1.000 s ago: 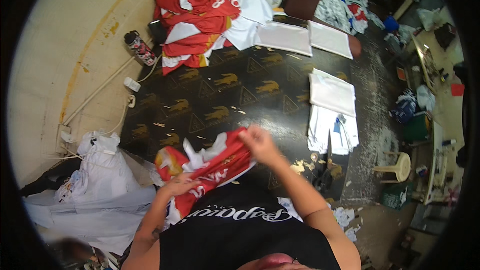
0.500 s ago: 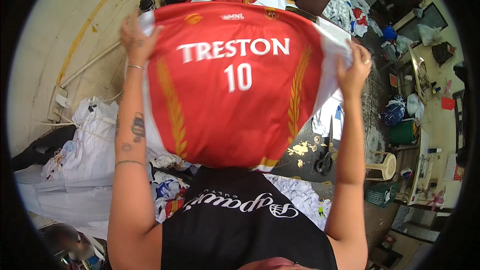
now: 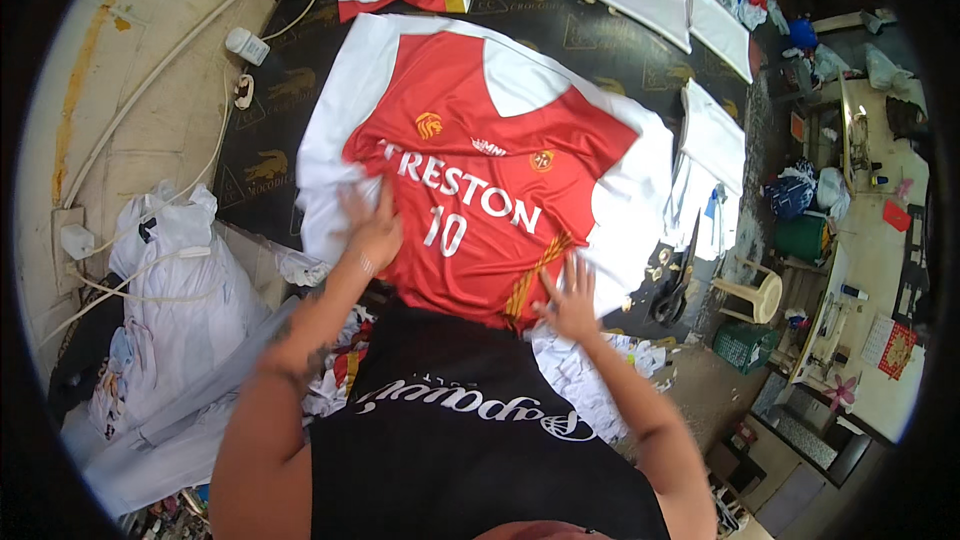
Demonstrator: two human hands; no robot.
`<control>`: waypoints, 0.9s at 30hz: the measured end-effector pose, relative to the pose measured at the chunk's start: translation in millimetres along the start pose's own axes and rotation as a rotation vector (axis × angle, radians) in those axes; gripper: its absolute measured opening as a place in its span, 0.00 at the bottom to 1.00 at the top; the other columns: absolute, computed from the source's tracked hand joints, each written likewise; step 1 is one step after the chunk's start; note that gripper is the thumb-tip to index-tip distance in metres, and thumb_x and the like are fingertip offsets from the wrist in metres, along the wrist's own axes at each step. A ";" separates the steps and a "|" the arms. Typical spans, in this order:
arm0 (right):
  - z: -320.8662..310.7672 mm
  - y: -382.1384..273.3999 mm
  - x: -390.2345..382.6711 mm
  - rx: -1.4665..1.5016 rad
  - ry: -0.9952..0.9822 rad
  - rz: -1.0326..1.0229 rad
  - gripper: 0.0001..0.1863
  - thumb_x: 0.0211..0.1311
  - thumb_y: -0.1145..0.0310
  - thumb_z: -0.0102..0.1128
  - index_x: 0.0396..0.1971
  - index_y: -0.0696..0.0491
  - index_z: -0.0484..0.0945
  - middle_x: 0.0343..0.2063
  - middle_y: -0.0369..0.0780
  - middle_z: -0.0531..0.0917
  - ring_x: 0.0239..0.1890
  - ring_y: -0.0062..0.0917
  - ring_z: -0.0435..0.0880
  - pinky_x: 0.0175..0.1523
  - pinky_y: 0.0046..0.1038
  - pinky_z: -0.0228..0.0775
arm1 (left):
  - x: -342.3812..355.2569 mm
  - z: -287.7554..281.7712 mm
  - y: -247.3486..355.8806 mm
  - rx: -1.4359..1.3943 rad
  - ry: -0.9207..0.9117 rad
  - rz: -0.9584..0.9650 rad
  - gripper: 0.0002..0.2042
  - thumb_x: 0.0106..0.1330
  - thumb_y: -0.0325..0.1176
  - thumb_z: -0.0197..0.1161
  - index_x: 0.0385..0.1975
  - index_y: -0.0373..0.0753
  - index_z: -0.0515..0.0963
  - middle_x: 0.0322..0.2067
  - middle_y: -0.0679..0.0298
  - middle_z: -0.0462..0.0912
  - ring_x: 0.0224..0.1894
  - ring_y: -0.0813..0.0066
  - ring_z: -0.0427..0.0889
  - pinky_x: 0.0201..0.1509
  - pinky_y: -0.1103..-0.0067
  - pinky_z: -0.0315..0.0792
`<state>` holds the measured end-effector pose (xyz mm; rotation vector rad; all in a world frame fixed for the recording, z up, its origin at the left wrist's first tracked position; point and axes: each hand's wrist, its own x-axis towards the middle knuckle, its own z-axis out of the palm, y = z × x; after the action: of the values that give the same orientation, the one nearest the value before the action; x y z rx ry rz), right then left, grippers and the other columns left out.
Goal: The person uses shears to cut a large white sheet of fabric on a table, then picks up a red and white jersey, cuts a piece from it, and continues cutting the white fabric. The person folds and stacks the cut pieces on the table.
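You're pressing both flat, spread hands, left hand (image 3: 372, 230) and right hand (image 3: 570, 302), on the jersey (image 3: 480, 190), its length lying straight away from your fingers, grasping nothing.

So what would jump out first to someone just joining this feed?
The red and white jersey spread flat on the dark table, filling the middle of the view. Both hands press on it: the left hand on its left part, the right hand at the hem. Scissors lie to the right.

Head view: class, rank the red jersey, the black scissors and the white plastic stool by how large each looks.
1. Red jersey, by far the largest.
2 and 3. Black scissors and white plastic stool look alike in size; the stool stands farther away, so no ranking.
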<state>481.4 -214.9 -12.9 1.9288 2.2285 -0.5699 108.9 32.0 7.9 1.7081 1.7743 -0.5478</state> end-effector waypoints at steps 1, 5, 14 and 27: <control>-25.4 35.4 32.5 0.056 -0.203 -0.121 0.38 0.70 0.38 0.56 0.76 0.38 0.67 0.76 0.56 0.59 0.80 0.57 0.50 0.81 0.57 0.40 | 20.2 -24.8 21.7 0.030 -0.124 0.095 0.46 0.72 0.66 0.51 0.83 0.54 0.40 0.81 0.40 0.36 0.81 0.31 0.35 0.73 0.26 0.39; -177.3 214.4 173.2 -0.177 -0.067 0.229 0.18 0.66 0.74 0.55 0.54 0.50 0.85 0.60 0.50 0.80 0.62 0.40 0.82 0.71 0.37 0.70 | 176.3 -176.5 42.6 -0.034 0.282 0.329 0.36 0.70 0.60 0.59 0.65 0.33 0.70 0.66 0.41 0.74 0.69 0.46 0.73 0.73 0.57 0.65; -62.0 53.2 49.9 0.083 0.134 0.213 0.42 0.59 0.62 0.75 0.74 0.42 0.68 0.77 0.52 0.58 0.77 0.53 0.59 0.78 0.51 0.56 | 135.6 -84.4 13.5 0.000 0.251 0.240 0.41 0.72 0.54 0.55 0.82 0.50 0.48 0.75 0.38 0.55 0.77 0.36 0.54 0.74 0.43 0.54; -24.4 191.8 -104.6 0.033 0.263 0.850 0.30 0.64 0.69 0.57 0.68 0.39 0.75 0.56 0.59 0.74 0.58 0.58 0.77 0.60 0.51 0.76 | 48.8 -6.6 -11.2 0.122 0.898 -0.021 0.29 0.73 0.44 0.58 0.70 0.37 0.67 0.71 0.40 0.64 0.75 0.43 0.60 0.72 0.40 0.57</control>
<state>689.6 -282.0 9.1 2.7887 1.2615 -0.2231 97.8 71.5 -21.5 2.2194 2.3757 0.1669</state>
